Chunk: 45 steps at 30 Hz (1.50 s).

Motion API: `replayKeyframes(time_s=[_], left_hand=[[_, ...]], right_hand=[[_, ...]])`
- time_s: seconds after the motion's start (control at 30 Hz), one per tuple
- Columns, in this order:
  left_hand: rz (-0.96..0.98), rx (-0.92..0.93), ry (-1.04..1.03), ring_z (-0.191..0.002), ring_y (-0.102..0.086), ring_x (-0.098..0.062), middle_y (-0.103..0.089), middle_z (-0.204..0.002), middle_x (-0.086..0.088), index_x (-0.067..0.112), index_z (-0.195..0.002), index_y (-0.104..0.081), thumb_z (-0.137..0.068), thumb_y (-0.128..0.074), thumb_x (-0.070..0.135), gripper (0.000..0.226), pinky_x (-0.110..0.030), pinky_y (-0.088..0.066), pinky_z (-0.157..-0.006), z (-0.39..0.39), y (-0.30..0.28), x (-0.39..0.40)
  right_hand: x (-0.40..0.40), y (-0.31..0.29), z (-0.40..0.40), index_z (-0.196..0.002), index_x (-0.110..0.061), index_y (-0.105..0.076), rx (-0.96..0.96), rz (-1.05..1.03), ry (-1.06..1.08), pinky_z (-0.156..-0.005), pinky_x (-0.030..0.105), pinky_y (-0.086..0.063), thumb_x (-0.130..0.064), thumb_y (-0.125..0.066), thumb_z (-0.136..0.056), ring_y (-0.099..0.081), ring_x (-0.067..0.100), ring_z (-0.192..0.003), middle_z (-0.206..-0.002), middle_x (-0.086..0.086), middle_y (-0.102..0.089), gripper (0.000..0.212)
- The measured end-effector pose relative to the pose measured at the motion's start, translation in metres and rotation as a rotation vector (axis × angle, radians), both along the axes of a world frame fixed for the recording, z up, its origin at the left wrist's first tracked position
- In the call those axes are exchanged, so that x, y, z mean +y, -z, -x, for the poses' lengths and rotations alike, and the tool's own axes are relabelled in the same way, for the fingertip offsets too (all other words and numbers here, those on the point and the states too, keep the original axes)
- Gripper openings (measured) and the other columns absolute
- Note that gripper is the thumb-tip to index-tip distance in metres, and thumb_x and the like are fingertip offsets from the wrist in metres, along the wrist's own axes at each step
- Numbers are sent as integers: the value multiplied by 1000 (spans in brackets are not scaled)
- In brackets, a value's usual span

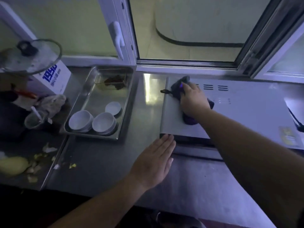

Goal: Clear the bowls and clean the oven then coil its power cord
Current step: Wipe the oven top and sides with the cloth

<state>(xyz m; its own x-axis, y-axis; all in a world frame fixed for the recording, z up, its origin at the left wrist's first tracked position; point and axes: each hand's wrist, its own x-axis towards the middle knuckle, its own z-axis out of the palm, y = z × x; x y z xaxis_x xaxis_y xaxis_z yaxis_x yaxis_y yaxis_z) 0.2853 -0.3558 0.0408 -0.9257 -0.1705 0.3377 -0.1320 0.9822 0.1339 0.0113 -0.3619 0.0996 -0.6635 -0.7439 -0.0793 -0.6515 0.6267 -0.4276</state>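
The silver oven stands on the steel counter below the window. My right hand presses a dark purple cloth flat on the oven's top near its left rear corner. My left hand lies flat with straight fingers against the oven's front left corner. Three white bowls sit in a steel tray to the left of the oven. A small black piece, maybe the cord's end, sticks out at the oven's left edge; the rest of the cord is hidden.
A glass pot lid and a white box stand at the back left. A plastic cup, a crumpled rag and food scraps lie on the left. The window frame runs just behind the oven.
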Motion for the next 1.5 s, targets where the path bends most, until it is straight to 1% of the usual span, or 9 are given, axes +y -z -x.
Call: replayKeyframes(time_s=[0.2,0.37,0.47,0.73,0.87,1.0,1.23,1.37,1.5], left_hand=[[10,-34,2,-154,-28,-24,-38,-162,-12,3,-150,-48,-108,-40,25,49,-41,-31,-123,-1,-2,1],[-9,-31,-19,-154,-28,-24,-38,-162,-12,3,-150,-48,-107,-40,25,48,-41,-32,-122,1,-1,5],[-10,-18,-27,-154,-30,-23,-39,-161,-11,4,-150,-49,-108,-40,25,48,-41,-33,-122,1,-2,6],[-33,9,-21,-151,-35,-17,-44,-159,-4,11,-148,-54,-107,-42,32,47,-42,-36,-120,-11,-8,0],[-20,-8,9,-150,-38,-17,-41,-161,-2,13,-150,-51,-108,-35,35,50,-38,-33,-121,-44,-6,-5],[-59,-40,-23,-147,-41,-16,-47,-158,0,14,-148,-53,-106,-39,35,49,-37,-36,-117,-64,-1,-12],[-51,-91,38,-142,-49,-20,-56,-150,0,18,-144,-58,-106,-39,35,46,-41,-47,-110,-60,-12,-7],[-42,-115,67,-143,-47,-18,-55,-151,2,22,-145,-57,-108,-29,40,50,-39,-46,-111,-41,-22,-5],[-48,-99,78,-145,-45,-15,-53,-152,3,20,-144,-58,-106,-34,38,48,-36,-43,-112,-12,-31,4]], right_hand=[[-55,-3,35,-152,-14,-38,22,-20,-54,-116,49,-31,-28,-34,-104,-39,35,-137,-152,13,-43,50],[-63,-2,39,-148,-15,-44,51,5,-75,-114,47,-33,-28,-33,-102,-40,35,-135,-149,13,-46,48],[-46,-1,22,-142,-15,-50,65,34,-124,-111,46,-35,-30,-37,-102,-42,35,-132,-149,11,-48,44],[29,5,-60,-145,-20,-51,95,72,-220,-121,46,-28,-34,-44,-103,-39,31,-144,-155,10,-47,45],[58,5,-96,-142,-19,-55,123,110,-229,-116,45,-35,-31,-50,-100,-46,31,-138,-148,9,-54,44],[78,10,-125,-138,-17,-61,132,168,-221,-111,44,-40,-27,-55,-96,-51,32,-130,-140,8,-61,44],[97,17,-135,-138,-16,-60,209,130,-296,-109,45,-44,-37,-45,-95,-52,32,-129,-139,7,-61,51],[109,19,-126,-136,-17,-61,169,136,-159,-110,45,-43,-38,-41,-94,-52,33,-131,-138,8,-61,51],[136,20,-99,-137,-20,-58,120,130,40,-111,47,-42,-43,-35,-93,-46,32,-138,-144,6,-57,55]])
